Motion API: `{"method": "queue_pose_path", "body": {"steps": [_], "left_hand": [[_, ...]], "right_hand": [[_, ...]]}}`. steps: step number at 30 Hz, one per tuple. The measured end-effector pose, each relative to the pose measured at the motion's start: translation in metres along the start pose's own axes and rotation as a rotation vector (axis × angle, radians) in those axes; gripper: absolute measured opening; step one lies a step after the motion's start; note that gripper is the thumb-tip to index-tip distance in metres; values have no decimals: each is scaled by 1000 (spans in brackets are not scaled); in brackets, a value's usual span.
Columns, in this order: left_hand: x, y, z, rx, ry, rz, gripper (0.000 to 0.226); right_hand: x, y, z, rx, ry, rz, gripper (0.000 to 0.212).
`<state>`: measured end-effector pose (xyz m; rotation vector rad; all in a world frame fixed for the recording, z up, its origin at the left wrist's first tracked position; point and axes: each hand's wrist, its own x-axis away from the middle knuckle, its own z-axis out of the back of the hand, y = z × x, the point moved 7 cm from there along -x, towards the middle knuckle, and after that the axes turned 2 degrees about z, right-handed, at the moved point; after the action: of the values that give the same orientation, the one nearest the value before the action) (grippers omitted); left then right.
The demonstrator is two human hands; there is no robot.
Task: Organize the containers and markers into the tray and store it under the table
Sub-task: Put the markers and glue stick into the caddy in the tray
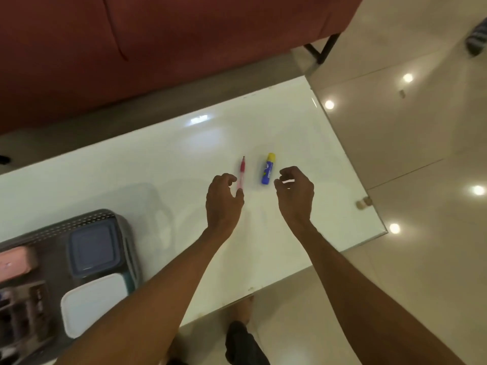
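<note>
A red pen (241,173) and a short blue marker with a yellow cap (267,172) lie side by side on the white glass table (163,164). My left hand (224,200) hovers just left of the pen, fingers curled and apart, thumb tip close to the pen's near end. My right hand (296,192) hovers just right of the marker, fingers curled, holding nothing. A grey perforated tray (87,217) sits at the table's left, holding a blue-lidded container (92,247), a white-lidded container (92,302) and a pink container (15,262).
A dark red sofa (158,48) runs along the far side of the table. Glossy tiled floor (408,154) lies to the right and in front. My foot and dark trouser leg (242,335) show beneath the table's near edge.
</note>
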<state>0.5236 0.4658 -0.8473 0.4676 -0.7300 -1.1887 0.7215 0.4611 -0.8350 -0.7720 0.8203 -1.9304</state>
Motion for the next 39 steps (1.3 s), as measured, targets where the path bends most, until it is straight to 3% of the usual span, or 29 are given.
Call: {"method": "queue_pose_path", "body": {"steps": [7,13,17,23,27,39], "left_hand": [[-36,-6,-36,-133,-29,109,41],[-52,-10,-42,-140,-16,97,26],[-45,-20,-20,-71,11,124,16],[-2,-31,64,123,84,147,14],[47,-56,143,267,174,153,28],[178,-222,370,446,592,355,18]], "right_hand": [[-41,15,-41,64,-91,-64,34],[-56,20,-61,232,-94,-66,29],[-42,6,-58,209,-112,-76,23],[21,-54,-57,45,-143,9,23],[82,-109,-71,-64,-196,56,21],[283,-222,-212,-212,-537,240,33]]}}
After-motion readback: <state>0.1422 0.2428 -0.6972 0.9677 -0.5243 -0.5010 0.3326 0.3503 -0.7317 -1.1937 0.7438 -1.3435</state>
